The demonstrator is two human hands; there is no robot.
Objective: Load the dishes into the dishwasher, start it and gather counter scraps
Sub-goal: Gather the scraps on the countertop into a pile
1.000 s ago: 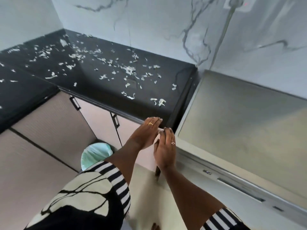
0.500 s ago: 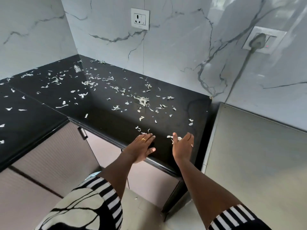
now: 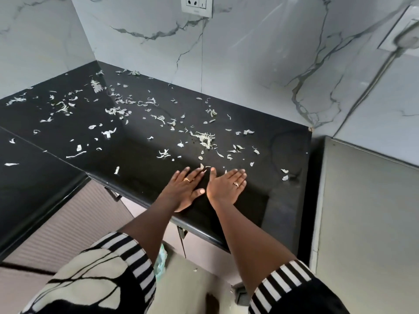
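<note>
Two hands work in the single head view, both laid on the black counter (image 3: 140, 175) close to its front edge.

1. Left hand (image 3: 184, 189): palm down, fingers straight and together, gripping nothing. A ring (image 3: 187, 179) sits on one finger. Its fingertips reach the nearest pale scrap.
2. Right hand (image 3: 226, 185): palm down just beside the left, fingers straight, thumb spread toward the left hand, gripping nothing. It also carries a ring (image 3: 236, 184).
3. Scraps (image 3: 205, 138): pale, thin shreds scattered over most of the counter, from the far left corner to near the right end. The densest cluster lies just beyond the fingertips; two loose pieces lie to the right of the right hand. None is under a visible part of either hand.
4. Surroundings: a grey appliance (image 3: 367, 211) stands against the right end of the counter. A marble-patterned wall (image 3: 249, 64) rises behind, carrying a socket (image 3: 196, 5) at the top. Ribbed cabinet doors (image 3: 68, 220) run beneath the counter. Both arms wear black-and-white striped sleeves (image 3: 281, 284).
</note>
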